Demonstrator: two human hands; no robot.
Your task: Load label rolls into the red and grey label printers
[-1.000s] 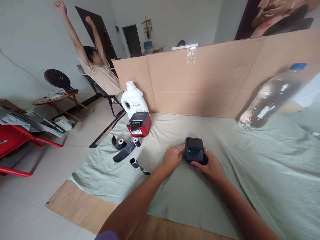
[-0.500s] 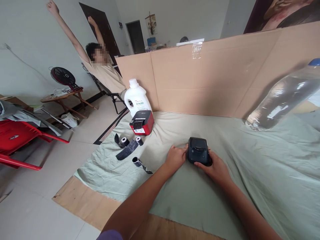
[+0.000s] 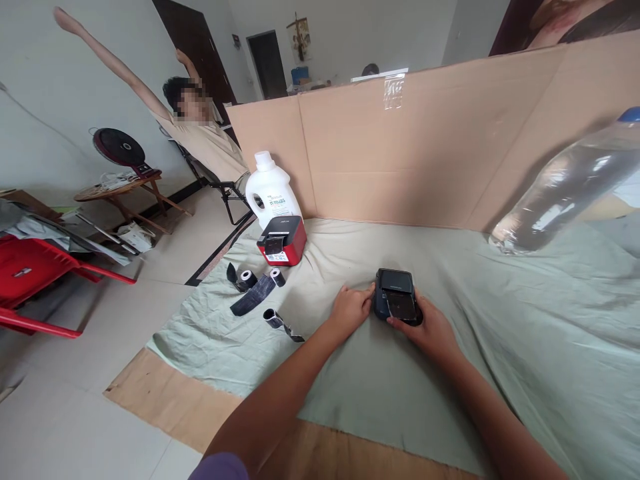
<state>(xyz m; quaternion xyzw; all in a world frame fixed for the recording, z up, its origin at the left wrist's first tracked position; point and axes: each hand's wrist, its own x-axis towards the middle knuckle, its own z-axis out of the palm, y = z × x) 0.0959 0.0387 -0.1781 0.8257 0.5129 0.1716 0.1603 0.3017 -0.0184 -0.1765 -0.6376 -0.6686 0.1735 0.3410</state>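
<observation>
A small black portable printer [image 3: 384, 304] rests on the pale green cloth [image 3: 360, 393], a dark strip of paper [image 3: 401, 307] lying over its front from the slot. At its left side, my left hand [image 3: 353, 308] has its fingers curled and its index fingertip pressed to the casing. My right hand [image 3: 436, 328] grips the right side, thumb at the front lower edge and the other fingers partly hidden behind. Left of the hands lie several rolls and strips of dark paper, among them a loose roll [image 3: 273, 319] with its tail unwound and a wide strip [image 3: 253, 295].
A red and black printer [image 3: 295, 241] stands before a white jug [image 3: 270, 190]. A cardboard panel [image 3: 390, 153] borders the back. On the right leans a large clear bottle [image 3: 555, 197] with a blue cap. A seated person [image 3: 205, 147] stretches both arms beyond the cloth, near a red chair [image 3: 37, 277].
A dark paper strip has come out over the front of the black printer. Both hands keep their places on it. The background person's arm has lowered slightly outward.
</observation>
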